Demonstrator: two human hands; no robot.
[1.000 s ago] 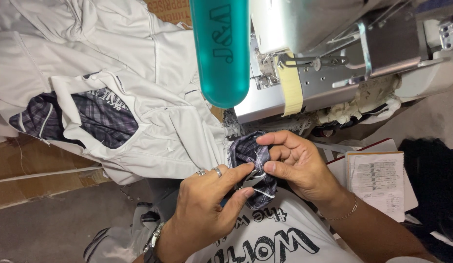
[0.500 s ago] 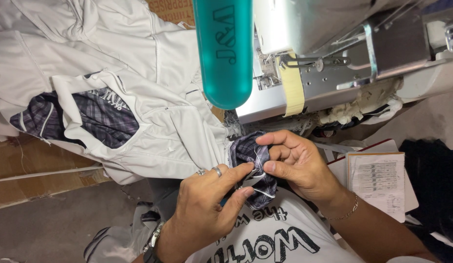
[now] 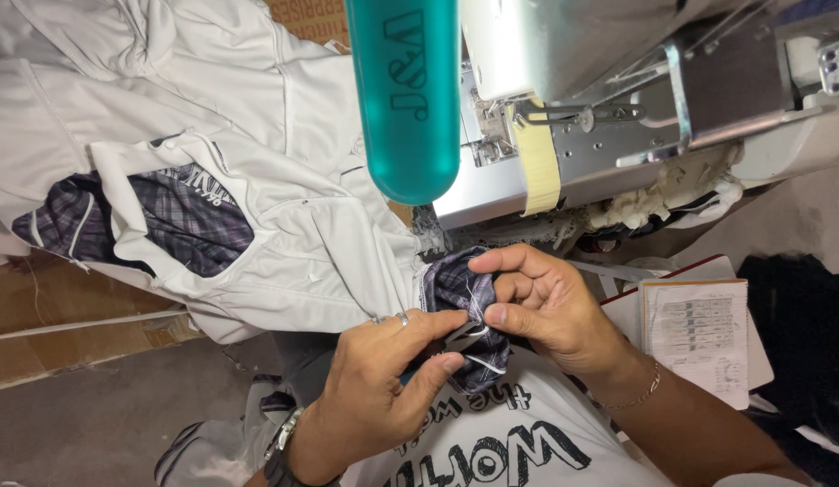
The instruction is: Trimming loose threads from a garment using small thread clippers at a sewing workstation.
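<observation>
I had both hands together on the small dark plaid panel (image 3: 455,298) just below the front edge of the sewing machine (image 3: 563,162), right over my lap. My left hand (image 3: 383,388) pinched the panel's lower part between thumb and forefinger, fingers closed on the cloth, while my right hand (image 3: 536,311) clamped the upper fold, thumb pressed against the bent fingers with the fabric between them. The panel was joined to the white garment (image 3: 257,207), which spread away to my left over the table, another plaid patch of it lying open further off. A thin white piping line (image 3: 481,359) ran along the panel's lower edge, and I judged that keeping that edge folded flat and even between my two grips mattered most: if one hand had pulled harder, the seam would probably have twisted or puckered. It seemed best to hold the layers snug with fingertips close to the edge, and to let the garment's weight rest on the table rather than drag on the piece. The teal tube (image 3: 406,99) hung close to my view above the work, and a printed paper sheet (image 3: 699,334) lay to my right, apart from my hands.
</observation>
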